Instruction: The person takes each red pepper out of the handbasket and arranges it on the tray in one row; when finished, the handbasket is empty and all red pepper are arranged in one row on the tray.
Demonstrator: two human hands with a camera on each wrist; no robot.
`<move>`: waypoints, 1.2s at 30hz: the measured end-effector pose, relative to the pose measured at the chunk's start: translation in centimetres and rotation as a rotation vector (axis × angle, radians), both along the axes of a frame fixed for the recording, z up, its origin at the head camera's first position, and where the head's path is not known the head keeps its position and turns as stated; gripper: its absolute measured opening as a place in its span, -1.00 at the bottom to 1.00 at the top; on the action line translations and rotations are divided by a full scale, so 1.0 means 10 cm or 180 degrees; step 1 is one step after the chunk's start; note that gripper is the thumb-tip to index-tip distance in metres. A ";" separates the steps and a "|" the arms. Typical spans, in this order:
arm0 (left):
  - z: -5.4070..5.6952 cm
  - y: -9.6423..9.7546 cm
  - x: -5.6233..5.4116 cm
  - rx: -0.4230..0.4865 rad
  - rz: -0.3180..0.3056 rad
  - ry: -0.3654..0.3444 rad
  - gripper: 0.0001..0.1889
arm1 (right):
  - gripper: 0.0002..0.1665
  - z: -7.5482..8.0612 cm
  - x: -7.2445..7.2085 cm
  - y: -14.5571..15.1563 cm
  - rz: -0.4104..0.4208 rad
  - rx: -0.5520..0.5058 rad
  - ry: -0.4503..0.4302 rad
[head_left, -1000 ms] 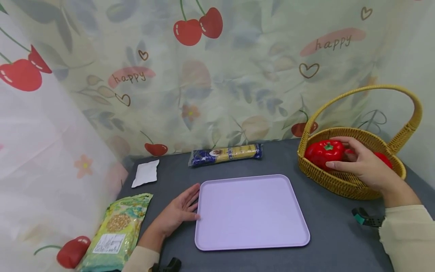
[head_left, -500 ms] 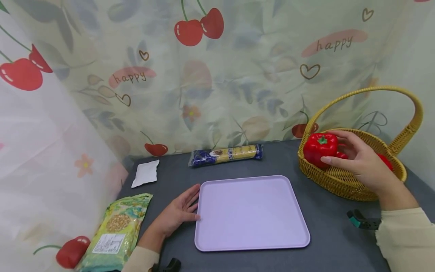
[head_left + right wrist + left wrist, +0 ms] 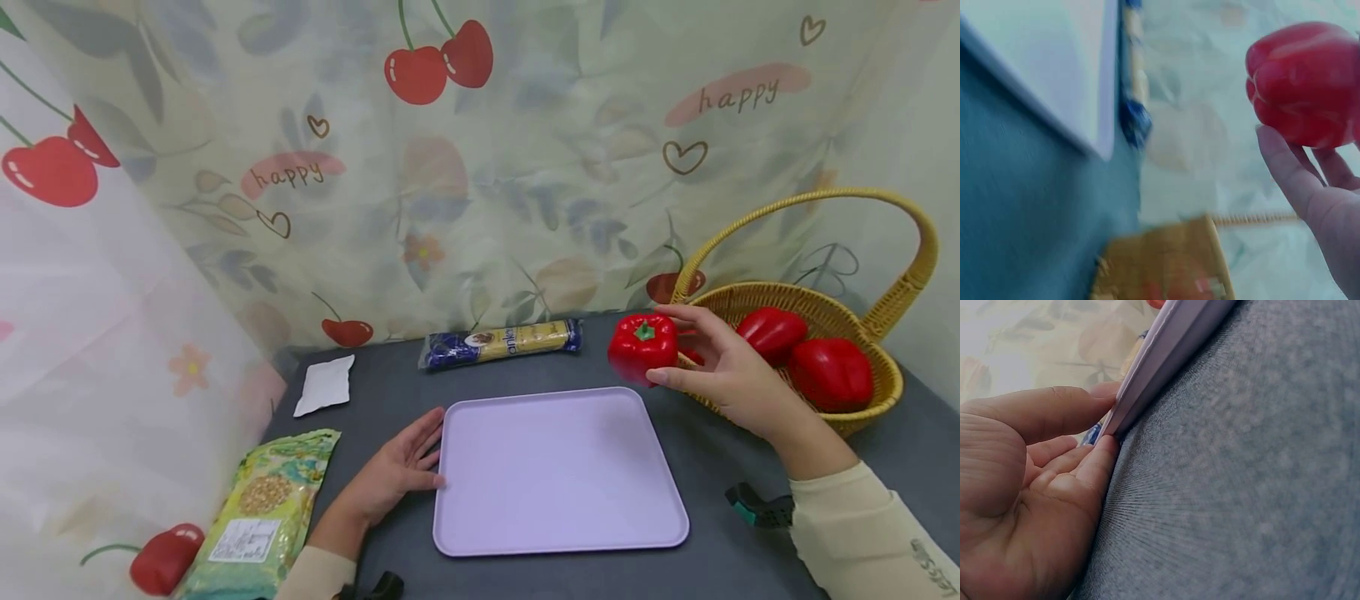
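My right hand (image 3: 720,367) holds a glossy red bell pepper (image 3: 642,346) with a green stem, thumb and fingers on its side. The pepper is off the basket, in the air near the tray's far right corner. In the right wrist view its lobed underside shows above the fingertips. A flat lilac tray (image 3: 562,475) lies on the table. My left hand (image 3: 397,467) rests along its left edge, fingers extended. The left wrist view shows the thumb on the tray's rim (image 3: 1147,362) and fingertips against its side.
A yellow wicker basket (image 3: 885,396) with a tall handle stands at the right, with more red peppers (image 3: 832,375) inside. A blue and yellow noodle packet (image 3: 502,342) lies behind the tray. A white packet (image 3: 325,385) and a green grain bag (image 3: 258,508) lie left.
My right hand has lifted the bell pepper out of the basket and carried it left toward the tray. The peppers remaining in the basket are now uncovered. My left hand stays at the tray.
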State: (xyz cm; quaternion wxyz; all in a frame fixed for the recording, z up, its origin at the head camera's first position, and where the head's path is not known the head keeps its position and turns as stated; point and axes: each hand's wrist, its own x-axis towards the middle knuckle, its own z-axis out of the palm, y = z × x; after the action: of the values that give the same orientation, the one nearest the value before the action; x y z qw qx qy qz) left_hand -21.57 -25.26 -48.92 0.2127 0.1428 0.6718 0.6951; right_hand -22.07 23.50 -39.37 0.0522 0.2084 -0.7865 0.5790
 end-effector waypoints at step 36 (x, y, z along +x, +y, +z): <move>0.01 -0.01 0.05 -0.0045 0.0108 -0.0168 0.14 | -0.08 -0.35 -0.41 -1.50 0.0637 0.0308 -0.0720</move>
State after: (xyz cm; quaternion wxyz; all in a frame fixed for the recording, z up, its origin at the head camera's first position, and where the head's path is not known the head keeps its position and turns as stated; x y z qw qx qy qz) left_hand -21.10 -25.40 -48.80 0.2196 0.1115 0.6731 0.6973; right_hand -26.12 8.54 -42.83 -0.1048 0.2215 -0.7897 0.5625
